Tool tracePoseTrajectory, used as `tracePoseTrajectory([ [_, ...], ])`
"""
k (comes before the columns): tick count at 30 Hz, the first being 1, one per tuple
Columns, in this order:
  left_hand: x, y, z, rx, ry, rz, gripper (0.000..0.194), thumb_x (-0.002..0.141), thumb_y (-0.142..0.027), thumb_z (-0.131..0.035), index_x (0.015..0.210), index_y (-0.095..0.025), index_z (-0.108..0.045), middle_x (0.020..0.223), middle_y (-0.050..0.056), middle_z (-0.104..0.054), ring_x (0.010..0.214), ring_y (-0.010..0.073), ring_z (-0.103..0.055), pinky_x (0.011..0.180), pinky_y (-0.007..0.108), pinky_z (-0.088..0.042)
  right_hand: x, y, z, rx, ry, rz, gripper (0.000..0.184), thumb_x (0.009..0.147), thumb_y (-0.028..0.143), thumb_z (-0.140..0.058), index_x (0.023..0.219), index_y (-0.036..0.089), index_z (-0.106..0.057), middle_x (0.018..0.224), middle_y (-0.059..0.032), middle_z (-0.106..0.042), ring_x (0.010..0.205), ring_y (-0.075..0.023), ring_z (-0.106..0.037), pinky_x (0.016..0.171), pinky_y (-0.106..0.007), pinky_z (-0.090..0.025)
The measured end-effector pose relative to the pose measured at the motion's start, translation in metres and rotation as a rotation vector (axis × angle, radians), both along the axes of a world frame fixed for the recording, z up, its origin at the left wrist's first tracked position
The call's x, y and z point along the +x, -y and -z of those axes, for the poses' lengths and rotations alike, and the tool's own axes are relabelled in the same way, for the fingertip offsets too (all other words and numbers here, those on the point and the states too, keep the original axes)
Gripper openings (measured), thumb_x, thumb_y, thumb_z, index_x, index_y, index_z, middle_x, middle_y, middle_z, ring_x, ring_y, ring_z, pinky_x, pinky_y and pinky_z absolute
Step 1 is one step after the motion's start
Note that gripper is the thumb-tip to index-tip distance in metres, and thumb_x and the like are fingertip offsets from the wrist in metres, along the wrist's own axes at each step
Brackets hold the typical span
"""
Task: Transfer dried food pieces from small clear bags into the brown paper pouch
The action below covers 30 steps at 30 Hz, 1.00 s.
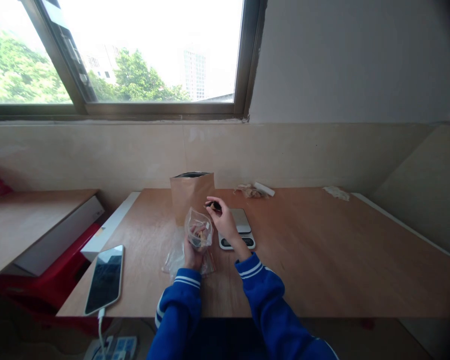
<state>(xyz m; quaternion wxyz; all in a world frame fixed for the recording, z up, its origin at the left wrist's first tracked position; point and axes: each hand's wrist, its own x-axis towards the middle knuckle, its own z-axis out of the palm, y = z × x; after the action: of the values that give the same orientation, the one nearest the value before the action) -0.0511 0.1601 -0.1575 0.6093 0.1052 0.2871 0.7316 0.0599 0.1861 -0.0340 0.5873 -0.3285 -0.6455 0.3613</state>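
My left hand (193,256) is closed around a clear plastic pouch (199,224), its mouth held open and tilted towards me. A few small light-brown pieces show low inside the pouch. Just above and right of the mouth, my right hand (222,218) pinches a small dark piece (214,205), too small to name. Behind both hands a brown kraft paper bag (190,192) stands upright with its top open. A white kitchen scale (243,220) lies under my right wrist, partly hidden by it. More clear plastic bags (174,257) lie flat beneath my left hand.
A phone (105,280) on a white charging cable (101,325) lies at the table's left edge. At the back, a bag of brown pieces (249,191) lies beside a white roll (264,189). A crumpled pale wrapper (336,193) is at the back right.
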Motion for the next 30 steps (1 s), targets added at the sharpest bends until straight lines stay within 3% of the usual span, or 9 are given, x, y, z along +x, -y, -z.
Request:
tracePoseTrajectory([
  [4,0.001,0.000,-0.004,-0.009,0.014,-0.008,0.030,0.077,-0.033,-0.063,0.101,-0.016,-0.066,0.093,0.009,-0.072,0.083,0.0195,-0.069,0.076,0.030,-0.054,-0.023,-0.040,-0.035,0.199,0.033,0.036,0.027,0.090,0.028,-0.055,0.115,0.019,-0.057,0.107,-0.0081,-0.066,0.099,-0.0184,-0.064,0.090,-0.031,-0.051],
  [8,0.002,0.001,-0.008,0.001,0.009,-0.009,0.027,0.080,-0.034,-0.060,0.098,-0.016,-0.067,0.092,0.010,-0.073,0.085,0.0200,-0.069,0.078,0.031,-0.055,-0.053,-0.081,-0.070,0.409,0.228,0.049,0.026,0.091,0.016,-0.050,0.116,0.020,-0.055,0.115,-0.0082,-0.062,0.109,-0.0180,-0.058,0.100,-0.032,-0.044],
  [12,0.002,0.001,-0.008,0.003,0.013,-0.007,0.028,0.082,-0.037,-0.057,0.098,-0.016,-0.067,0.090,0.009,-0.073,0.085,0.0202,-0.069,0.079,0.032,-0.055,-0.070,-0.101,-0.069,0.463,0.443,0.009,0.029,0.087,0.004,-0.044,0.111,0.016,-0.054,0.113,-0.0106,-0.060,0.111,-0.0196,-0.054,0.101,-0.034,-0.042],
  [17,0.002,0.002,-0.007,0.011,0.008,0.001,0.031,0.082,-0.040,-0.057,0.099,-0.015,-0.067,0.092,0.011,-0.073,0.084,0.0205,-0.069,0.079,0.033,-0.055,-0.073,-0.089,-0.056,0.460,0.562,0.100,0.022,0.091,0.009,-0.042,0.109,0.017,-0.052,0.110,-0.0099,-0.058,0.107,-0.0203,-0.054,0.098,-0.034,-0.042],
  [20,0.002,0.001,-0.006,0.019,0.006,-0.017,0.031,0.082,-0.038,-0.056,0.098,-0.014,-0.067,0.091,0.011,-0.072,0.084,0.0206,-0.069,0.078,0.033,-0.055,-0.074,-0.075,-0.066,0.377,0.666,0.174,0.018,0.095,0.017,-0.043,0.112,0.017,-0.050,0.111,-0.0114,-0.059,0.106,-0.0210,-0.056,0.094,-0.033,-0.045],
  [26,0.000,-0.002,0.002,0.036,-0.050,-0.023,0.032,0.081,-0.041,-0.054,0.095,-0.015,-0.068,0.093,0.011,-0.071,0.087,0.0207,-0.068,0.078,0.033,-0.055,-0.077,-0.051,-0.092,0.025,0.952,0.354,0.024,0.098,0.025,-0.040,0.118,0.014,-0.047,0.098,-0.0139,-0.069,0.090,-0.0254,-0.068,0.075,-0.033,-0.052],
  [30,-0.001,-0.004,0.007,0.044,-0.057,-0.029,0.033,0.083,-0.041,-0.051,0.094,-0.016,-0.068,0.092,0.011,-0.071,0.088,0.0212,-0.067,0.080,0.034,-0.054,-0.075,-0.040,-0.089,0.071,1.056,0.393,0.028,0.101,0.035,-0.036,0.122,0.020,-0.048,0.102,-0.0121,-0.070,0.091,-0.0249,-0.069,0.075,-0.032,-0.052],
])
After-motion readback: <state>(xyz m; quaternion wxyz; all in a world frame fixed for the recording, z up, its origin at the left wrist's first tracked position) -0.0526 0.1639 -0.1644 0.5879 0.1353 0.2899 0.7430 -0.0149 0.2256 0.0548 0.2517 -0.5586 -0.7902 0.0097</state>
